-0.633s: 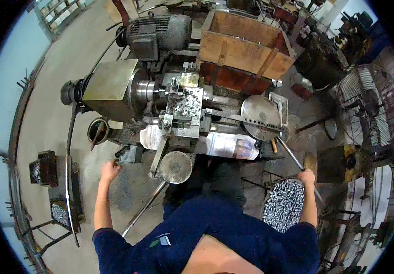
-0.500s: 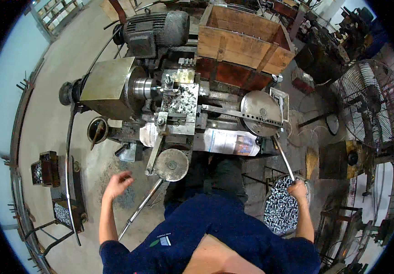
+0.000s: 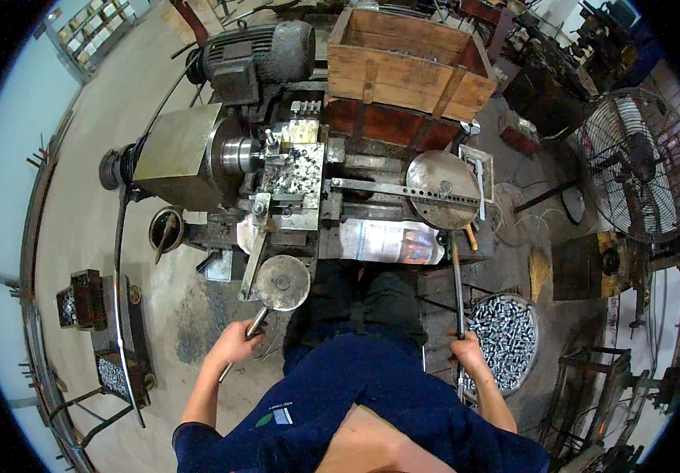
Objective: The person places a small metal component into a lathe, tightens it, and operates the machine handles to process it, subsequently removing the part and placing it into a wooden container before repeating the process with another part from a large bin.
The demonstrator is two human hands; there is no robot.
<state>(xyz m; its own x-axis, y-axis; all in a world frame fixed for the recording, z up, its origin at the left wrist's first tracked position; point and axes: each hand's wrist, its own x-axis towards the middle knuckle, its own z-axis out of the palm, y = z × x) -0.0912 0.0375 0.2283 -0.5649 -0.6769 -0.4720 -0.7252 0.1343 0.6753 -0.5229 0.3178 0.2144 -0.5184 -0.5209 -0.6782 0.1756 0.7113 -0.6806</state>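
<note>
My left hand (image 3: 235, 344) is closed around the metal lever (image 3: 256, 322) that runs down from the small round disc (image 3: 283, 282) at the front of the lathe. On the right, my right hand (image 3: 467, 352) grips the long steel lever (image 3: 457, 288) below the large round disc (image 3: 444, 189). A flat bar with holes (image 3: 393, 190) links that disc to the lathe carriage (image 3: 293, 173), whose top is strewn with metal chips. Left of the carriage sits the shiny chuck (image 3: 239, 155); whether it holds a workpiece is too small to tell.
Beside my right hand stands a round basin of small metal parts (image 3: 504, 347). A wooden crate (image 3: 411, 79) and an electric motor (image 3: 260, 59) stand behind the lathe. A floor fan (image 3: 631, 162) is at far right. Boxes of parts (image 3: 111, 372) sit at left.
My left hand, free and open before, has moved right and taken hold of the small disc's lever. My right hand has swung its lever leftward. The carriage appears slightly nearer the chuck.
</note>
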